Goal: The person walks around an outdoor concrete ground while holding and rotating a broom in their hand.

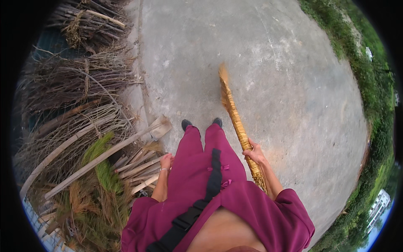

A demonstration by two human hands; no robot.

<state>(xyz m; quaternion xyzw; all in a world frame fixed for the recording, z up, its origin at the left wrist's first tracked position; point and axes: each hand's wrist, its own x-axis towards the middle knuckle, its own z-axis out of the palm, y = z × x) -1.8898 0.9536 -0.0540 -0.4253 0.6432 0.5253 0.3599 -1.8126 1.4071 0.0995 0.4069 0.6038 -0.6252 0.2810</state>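
Where the broom (237,124) is, head view: bristles (223,77) lie between 12 and 1 o'clock against grey concrete (302,138), the handle (242,136) slanting toward 4 to 5; blur hides whether the tips touch.
Right hand (254,154): wrapped around the handle at 4 o'clock.
Left hand (166,161): well apart from the right, between 7 and 8 o'clock, fingers curled near plum trousers (189,145) and split wood (138,171); whether it holds anything cannot be told.
Bound handle: probably light and stiff, its ridged wrapping likely to resist slipping; the middle, where the right hand grips, looks the surest hold.
Straw bristles: likely springy, apt to bend or shed if grasped.
Brushwood (79,80): bundled between 9 and 10 o'clock.
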